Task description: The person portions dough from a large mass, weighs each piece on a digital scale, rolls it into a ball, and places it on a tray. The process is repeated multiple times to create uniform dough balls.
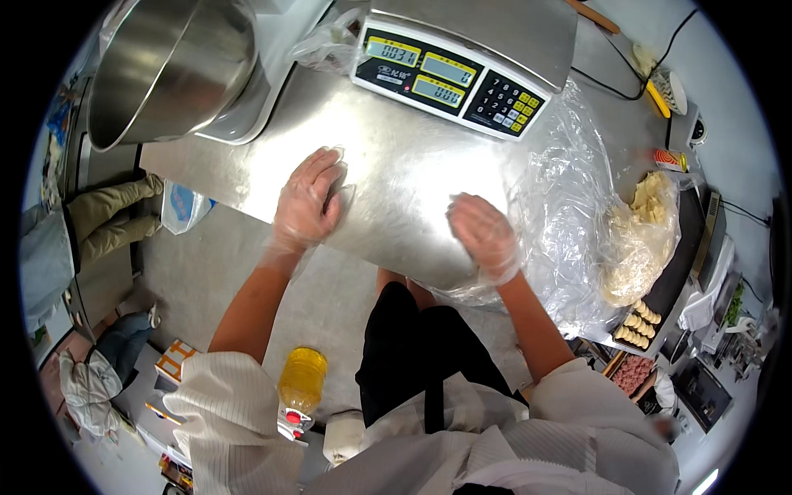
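Observation:
My left hand [312, 198], in a clear plastic glove, is over the left part of the stainless steel table [396, 167], with nothing in it and the thumb apart from the fingers. My right hand [482, 232], gloved the same way and slightly blurred, is near the table's front edge with its fingers extended and nothing visible in it. Close to its right lies a large crumpled clear plastic sheet [557, 216]. Beyond both hands stands a digital scale [451, 74] with a keypad and lit displays. Dough in a clear plastic bag [640, 247] rests at the right.
A steel mixing bowl [179, 68] stands at the upper left. Small dough pieces [637, 325] sit on a dark tray [671, 272] at the right. A bottle of yellow oil [302, 380] is low beside me. Two other people [111, 216] [93, 383] are at the left.

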Demonstrator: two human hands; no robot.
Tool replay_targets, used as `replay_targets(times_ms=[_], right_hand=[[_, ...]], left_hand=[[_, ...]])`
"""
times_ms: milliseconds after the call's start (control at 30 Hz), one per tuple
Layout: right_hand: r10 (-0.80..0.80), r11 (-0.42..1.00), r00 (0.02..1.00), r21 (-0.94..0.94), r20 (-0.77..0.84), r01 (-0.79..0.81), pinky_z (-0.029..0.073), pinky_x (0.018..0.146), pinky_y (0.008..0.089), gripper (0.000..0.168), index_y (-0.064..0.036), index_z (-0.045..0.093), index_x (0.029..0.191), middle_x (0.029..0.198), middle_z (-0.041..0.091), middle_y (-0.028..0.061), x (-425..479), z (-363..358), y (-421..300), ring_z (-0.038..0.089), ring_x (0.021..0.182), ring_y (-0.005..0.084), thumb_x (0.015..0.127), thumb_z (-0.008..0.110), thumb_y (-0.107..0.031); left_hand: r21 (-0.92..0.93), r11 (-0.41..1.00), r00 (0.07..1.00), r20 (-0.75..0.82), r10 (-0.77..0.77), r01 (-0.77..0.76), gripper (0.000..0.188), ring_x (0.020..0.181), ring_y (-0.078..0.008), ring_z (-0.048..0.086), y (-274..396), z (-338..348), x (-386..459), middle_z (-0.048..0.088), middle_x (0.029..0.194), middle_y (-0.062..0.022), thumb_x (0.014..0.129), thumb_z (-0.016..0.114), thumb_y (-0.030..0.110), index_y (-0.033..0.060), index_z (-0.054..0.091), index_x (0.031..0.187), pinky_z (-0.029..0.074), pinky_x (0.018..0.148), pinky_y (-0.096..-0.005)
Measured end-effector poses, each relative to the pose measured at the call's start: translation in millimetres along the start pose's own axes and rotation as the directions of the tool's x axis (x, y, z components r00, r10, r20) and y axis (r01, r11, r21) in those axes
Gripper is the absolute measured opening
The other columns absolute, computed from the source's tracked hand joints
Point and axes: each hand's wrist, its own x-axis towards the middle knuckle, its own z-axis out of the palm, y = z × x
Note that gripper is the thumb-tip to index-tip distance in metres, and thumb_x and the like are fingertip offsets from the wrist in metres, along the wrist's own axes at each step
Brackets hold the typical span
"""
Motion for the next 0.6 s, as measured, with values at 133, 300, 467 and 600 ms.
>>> replay_targets(times_ms=[133, 300, 467, 600], right_hand=[[0.087, 0.925, 0.990, -0.359, -0.113, -0.122, 0.058, 0.098, 0.0391, 0.017, -0.007, 0.076, 0.100, 0.106, 0.076, 0.0096, 44, 16, 0, 0.070, 0.110, 0.0283, 0.084, 0.073, -0.001], [0.014, 0.986, 0.998, -0.168, 0.057, -0.005, 0.054, 0.105, 0.0393, 0.020, -0.003, 0.072, 0.113, 0.118, 0.074, 0.0115, 6, 35, -22, 0.069, 0.117, 0.0266, 0.094, 0.068, -0.010], [0.124, 0.854, 0.992, -0.511, 0.019, -0.097, 0.046, 0.114, 0.0460, 0.027, -0.002, 0.066, 0.124, 0.126, 0.070, 0.0156, 9, 1, 15, 0.063, 0.126, 0.0340, 0.098, 0.062, -0.011], [0.007, 0.976, 1.000, -0.216, -0.022, -0.012, 0.056, 0.101, 0.0409, 0.021, -0.006, 0.074, 0.108, 0.111, 0.074, 0.0109, 20, 49, -22, 0.068, 0.113, 0.0287, 0.088, 0.072, -0.010]], left_hand=[[0.015, 1.000, 1.000, 0.005, 0.010, -0.010, 0.044, 0.130, -0.0400, 0.055, 5, 0, 3, 0.061, 0.135, -0.0166, 0.075, 0.066, 0.002, 0.0019, 0.063, 0.118, 0.046, 0.111, -0.0470], [0.052, 0.999, 1.000, 0.001, 0.016, -0.016, 0.045, 0.131, -0.0396, 0.055, 1, 2, 2, 0.061, 0.135, -0.0159, 0.075, 0.066, 0.002, 0.0026, 0.062, 0.120, 0.046, 0.112, -0.0471], [0.011, 1.000, 1.000, -0.007, 0.016, -0.016, 0.044, 0.131, -0.0396, 0.055, 5, 2, 1, 0.061, 0.136, -0.0151, 0.076, 0.066, 0.001, 0.0035, 0.062, 0.120, 0.046, 0.111, -0.0473], [0.010, 0.999, 0.999, -0.006, 0.033, -0.033, 0.043, 0.131, -0.0399, 0.054, 1, 5, 6, 0.060, 0.136, -0.0150, 0.077, 0.065, 0.001, 0.0033, 0.063, 0.120, 0.046, 0.111, -0.0477]])
